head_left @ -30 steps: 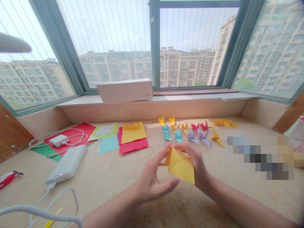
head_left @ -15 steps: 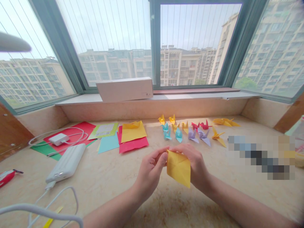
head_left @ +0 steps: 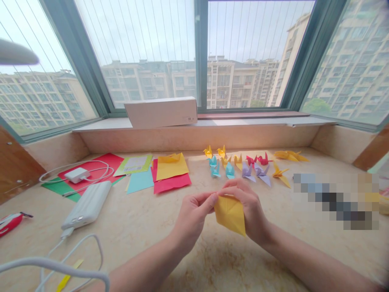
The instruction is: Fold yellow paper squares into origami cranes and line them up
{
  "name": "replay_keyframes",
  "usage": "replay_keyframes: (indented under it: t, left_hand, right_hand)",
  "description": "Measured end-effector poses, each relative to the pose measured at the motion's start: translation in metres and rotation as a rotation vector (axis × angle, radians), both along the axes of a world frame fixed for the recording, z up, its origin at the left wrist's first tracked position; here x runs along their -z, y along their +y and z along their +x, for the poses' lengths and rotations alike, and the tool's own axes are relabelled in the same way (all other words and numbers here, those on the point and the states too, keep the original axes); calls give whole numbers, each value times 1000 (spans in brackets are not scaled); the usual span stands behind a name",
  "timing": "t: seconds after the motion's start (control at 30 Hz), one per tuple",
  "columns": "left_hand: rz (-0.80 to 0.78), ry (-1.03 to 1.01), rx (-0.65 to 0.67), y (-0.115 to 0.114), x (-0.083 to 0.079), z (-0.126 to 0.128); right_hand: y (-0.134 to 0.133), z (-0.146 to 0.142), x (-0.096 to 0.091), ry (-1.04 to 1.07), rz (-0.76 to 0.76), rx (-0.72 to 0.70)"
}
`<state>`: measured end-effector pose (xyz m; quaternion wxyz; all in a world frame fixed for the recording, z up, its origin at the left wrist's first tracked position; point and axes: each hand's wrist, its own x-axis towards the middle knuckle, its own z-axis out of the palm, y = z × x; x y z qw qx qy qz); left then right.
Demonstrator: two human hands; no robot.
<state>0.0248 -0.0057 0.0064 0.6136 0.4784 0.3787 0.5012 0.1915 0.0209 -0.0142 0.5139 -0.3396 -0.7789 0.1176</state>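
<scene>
Right hand (head_left: 253, 209) here, thumb out of sight behind the folded yellow sheet of paper (head_left: 230, 215), and that sheet's far side is hidden too! Over on the right, a blocky pixelated patch (head_left: 334, 200) masks whatever lies beneath. Left edge now: the red-and-white tool (head_left: 10, 225) is cut off, so is the smooth grey rounded object (head_left: 16, 52) above. The thick white cable (head_left: 60, 265) runs out of view, and the white rectangular box (head_left: 161, 113) carries print too tiny to read!
</scene>
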Motion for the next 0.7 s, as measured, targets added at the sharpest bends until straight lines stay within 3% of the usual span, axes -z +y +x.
replay_keyframes:
  t: [0.37, 0.7]
  left_hand:
    - [38, 26, -30, 0, -1, -1]
    - [30, -23, -167, 11, 3, -10]
  right_hand:
    - [3, 3, -5, 65, -69, -137]
    - [9, 4, -4, 349, -554, -314]
